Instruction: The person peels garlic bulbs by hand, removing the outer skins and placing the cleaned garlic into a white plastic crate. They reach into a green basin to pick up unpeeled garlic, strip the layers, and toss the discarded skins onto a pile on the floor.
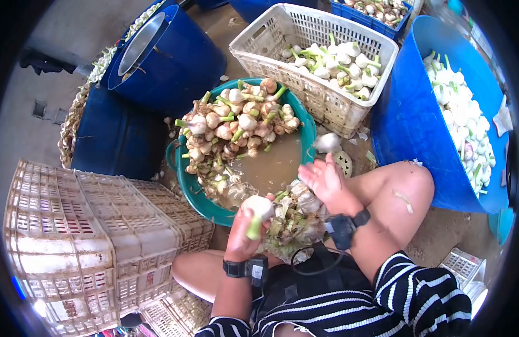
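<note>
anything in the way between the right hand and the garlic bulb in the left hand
Nothing visible blocks the right hand from the garlic bulb in the left hand; the heap of garlic and skins shows between them, apparently lower down.

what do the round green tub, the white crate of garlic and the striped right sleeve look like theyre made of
Green tub: probably moulded plastic, smooth, judging by its even colour and rounded rim.
White crate: likely rigid moulded plastic, dull and dirt-marked, with a regular lattice of openings in its walls.
Striped sleeve: apparently soft fabric, matte, since it hangs in loose folds; fibre unclear.
</note>
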{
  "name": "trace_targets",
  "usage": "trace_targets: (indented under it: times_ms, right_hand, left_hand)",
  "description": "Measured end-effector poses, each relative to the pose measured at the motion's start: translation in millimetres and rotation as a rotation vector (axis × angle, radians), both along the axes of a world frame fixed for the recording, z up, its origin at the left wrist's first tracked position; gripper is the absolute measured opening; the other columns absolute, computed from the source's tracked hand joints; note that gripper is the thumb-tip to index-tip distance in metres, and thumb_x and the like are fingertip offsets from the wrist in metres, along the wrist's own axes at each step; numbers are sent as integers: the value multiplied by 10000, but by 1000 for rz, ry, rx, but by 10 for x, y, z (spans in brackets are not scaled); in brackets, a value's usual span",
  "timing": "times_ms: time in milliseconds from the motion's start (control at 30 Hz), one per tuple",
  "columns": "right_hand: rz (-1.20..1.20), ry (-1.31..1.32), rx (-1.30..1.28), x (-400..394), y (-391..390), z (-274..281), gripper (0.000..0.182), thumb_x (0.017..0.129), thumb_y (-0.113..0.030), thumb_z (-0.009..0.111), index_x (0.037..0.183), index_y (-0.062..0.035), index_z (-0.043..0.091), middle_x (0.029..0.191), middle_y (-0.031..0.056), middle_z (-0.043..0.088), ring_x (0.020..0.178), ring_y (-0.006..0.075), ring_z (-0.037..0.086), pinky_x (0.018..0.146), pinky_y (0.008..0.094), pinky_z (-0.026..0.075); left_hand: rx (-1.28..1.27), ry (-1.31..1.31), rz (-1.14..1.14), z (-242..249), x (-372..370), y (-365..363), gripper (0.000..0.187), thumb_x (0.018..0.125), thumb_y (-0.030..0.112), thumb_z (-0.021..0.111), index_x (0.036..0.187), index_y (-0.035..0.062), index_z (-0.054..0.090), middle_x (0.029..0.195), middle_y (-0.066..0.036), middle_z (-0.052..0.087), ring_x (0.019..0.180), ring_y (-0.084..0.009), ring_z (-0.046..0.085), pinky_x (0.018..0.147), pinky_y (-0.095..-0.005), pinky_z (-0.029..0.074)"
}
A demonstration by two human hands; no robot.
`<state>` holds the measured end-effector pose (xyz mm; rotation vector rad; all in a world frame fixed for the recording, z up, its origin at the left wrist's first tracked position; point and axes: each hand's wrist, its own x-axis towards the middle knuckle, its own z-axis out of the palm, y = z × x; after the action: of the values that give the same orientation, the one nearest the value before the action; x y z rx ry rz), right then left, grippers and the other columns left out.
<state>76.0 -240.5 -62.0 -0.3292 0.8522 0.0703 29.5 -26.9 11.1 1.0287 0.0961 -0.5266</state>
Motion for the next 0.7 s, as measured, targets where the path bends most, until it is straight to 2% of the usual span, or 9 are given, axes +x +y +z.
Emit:
trace_targets:
  times_ms: [67, 133, 167, 200, 267, 433, 567, 667, 700]
  right_hand:
    - [340, -32, -141, -183, 133, 311, 549, 902, -408, 442, 1237, 24, 393, 1123, 131, 537, 949, 240, 537, 818, 379, 465]
    - [814, -426, -532, -353, 353, 530, 400, 908, -227, 495, 1264, -54, 436, 1148, 108, 551, 960, 227, 559, 814, 365, 469]
    - [713, -748, -692, -439, 517, 436, 335, 861, -137, 558, 1179, -36, 527, 1086, 118, 593, 926, 207, 585, 778, 319, 481]
    - [719, -746, -691, -435, 510, 476, 335, 861, -137, 558, 1179, -36, 527, 1086, 118, 593, 926, 207, 585, 778, 319, 481]
    - [862, -1044, -1305, -371, 489, 610, 325, 819, -139, 596, 1115, -8, 571, 1034, 152, 612, 905, 225, 601, 759, 286, 484]
    - [762, -1274, -1917, -494, 586, 660, 70, 715, -83, 573, 766, -33, 576, 731, 86, 576, 703, 243, 594, 593, 329, 493]
    - [815, -1324, -2078, -496, 571, 626, 95, 670, -89, 585, 755, -53, 561, 693, 80, 544, 646, 240, 573, 556, 328, 485]
    - [780, -1289, -1967, -333, 502, 487, 55, 720, -105, 571, 729, -56, 548, 699, 81, 547, 635, 226, 570, 563, 292, 485]
    - [786, -987, -1713, -296, 492, 427, 59, 740, -102, 565, 739, -44, 551, 722, 80, 563, 632, 211, 567, 567, 283, 487]
  left_hand:
    - [-142, 186, 65, -173, 35, 91, 498, 856, 475, 501, 1109, 47, 471, 961, -135, 597, 791, -148, 572, 595, -233, 452]
    - [23, 254, 67, -213, 28, 120, 576, 863, 564, 365, 1082, 44, 484, 895, -112, 602, 708, -124, 549, 517, -220, 400]
    - [62, 268, -13, -221, 20, 146, 573, 864, 566, 362, 1061, 45, 495, 872, -97, 601, 700, -120, 551, 509, -219, 400]
    - [104, 279, -94, -189, 22, 142, 571, 864, 568, 359, 1041, 45, 505, 849, -82, 600, 691, -117, 554, 502, -217, 400]
    - [111, 272, -35, -121, -4, 96, 520, 878, 531, 378, 989, 45, 525, 813, -66, 596, 689, -125, 565, 505, -231, 427]
    - [158, 292, 177, -145, -49, 135, 326, 901, 341, 492, 891, 20, 549, 757, -65, 598, 632, -151, 580, 547, -271, 485]
    - [315, 221, 193, -209, -54, 162, 372, 856, 367, 565, 854, -5, 571, 735, -53, 601, 631, -121, 572, 562, -246, 477]
    - [326, 113, 18, -186, -9, 245, 493, 798, 452, 609, 923, -24, 569, 762, -52, 603, 648, -108, 572, 583, -229, 477]
    - [304, 50, -91, -160, 5, 244, 571, 764, 495, 629, 971, -34, 564, 779, -54, 605, 657, -104, 573, 595, -222, 478]
